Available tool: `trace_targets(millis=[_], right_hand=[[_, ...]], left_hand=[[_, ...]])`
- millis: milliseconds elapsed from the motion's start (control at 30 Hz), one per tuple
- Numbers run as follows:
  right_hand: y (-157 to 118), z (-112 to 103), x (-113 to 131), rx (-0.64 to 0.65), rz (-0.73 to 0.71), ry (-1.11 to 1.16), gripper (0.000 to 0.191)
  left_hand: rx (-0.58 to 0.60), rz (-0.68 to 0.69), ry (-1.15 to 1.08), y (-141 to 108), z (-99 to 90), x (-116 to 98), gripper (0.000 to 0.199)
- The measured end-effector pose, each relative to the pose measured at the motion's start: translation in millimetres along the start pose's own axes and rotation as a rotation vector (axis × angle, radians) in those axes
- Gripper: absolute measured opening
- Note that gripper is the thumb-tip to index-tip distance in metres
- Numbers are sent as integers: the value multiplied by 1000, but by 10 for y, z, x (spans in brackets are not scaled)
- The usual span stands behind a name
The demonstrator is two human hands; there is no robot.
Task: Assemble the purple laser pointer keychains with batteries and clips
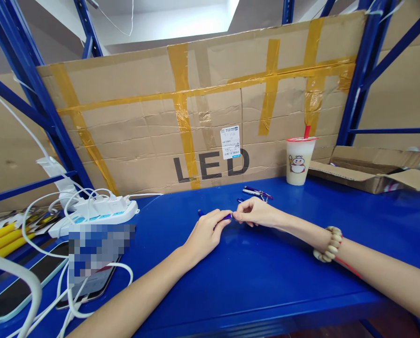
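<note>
Near the middle of the blue table (210, 277), my left hand (207, 232) is closed around a dark blue pen-like object (227, 217). One end of it sticks out past the fingertips, and a blue tip shows behind the hand. My right hand (254, 211) is pinched at the right end of the same object, its fingertips almost touching my left ones. Just behind my right hand lie several slim items (257, 192), purple and silver, with a small dark loop beside them. The fingers hide most of the held object.
A drink cup (297, 162) with a red straw stands at the back right, beside an open cardboard box (368, 169). To the left are a white power strip (111, 211), looping white cables and two phones (27, 286). Taped cardboard (143, 141) rises behind.
</note>
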State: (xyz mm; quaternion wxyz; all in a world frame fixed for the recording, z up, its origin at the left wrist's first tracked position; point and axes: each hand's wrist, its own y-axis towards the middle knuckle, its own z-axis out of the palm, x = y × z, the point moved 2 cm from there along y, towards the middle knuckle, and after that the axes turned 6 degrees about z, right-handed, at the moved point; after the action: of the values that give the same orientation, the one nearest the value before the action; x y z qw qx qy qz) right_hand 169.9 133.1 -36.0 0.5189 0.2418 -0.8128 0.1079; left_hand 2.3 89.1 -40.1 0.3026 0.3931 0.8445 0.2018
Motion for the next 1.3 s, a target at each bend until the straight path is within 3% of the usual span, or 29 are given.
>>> trace_targets(millis=[200, 467, 800, 1300], right_hand=[[8, -12, 57, -82, -12, -23, 39], [-26, -27, 146, -346, -183, -128, 38], [-77, -142, 233, -359, -497, -357, 30], [-67, -115, 203, -355, -482, -392, 33]], left_hand=[[-75, -46, -91, 54, -6, -8, 28], [-156, -222, -167, 95, -3, -28, 28], [-136, -227, -196, 93, 23, 14, 30], [-46, -205, -195, 98, 3, 25, 31]])
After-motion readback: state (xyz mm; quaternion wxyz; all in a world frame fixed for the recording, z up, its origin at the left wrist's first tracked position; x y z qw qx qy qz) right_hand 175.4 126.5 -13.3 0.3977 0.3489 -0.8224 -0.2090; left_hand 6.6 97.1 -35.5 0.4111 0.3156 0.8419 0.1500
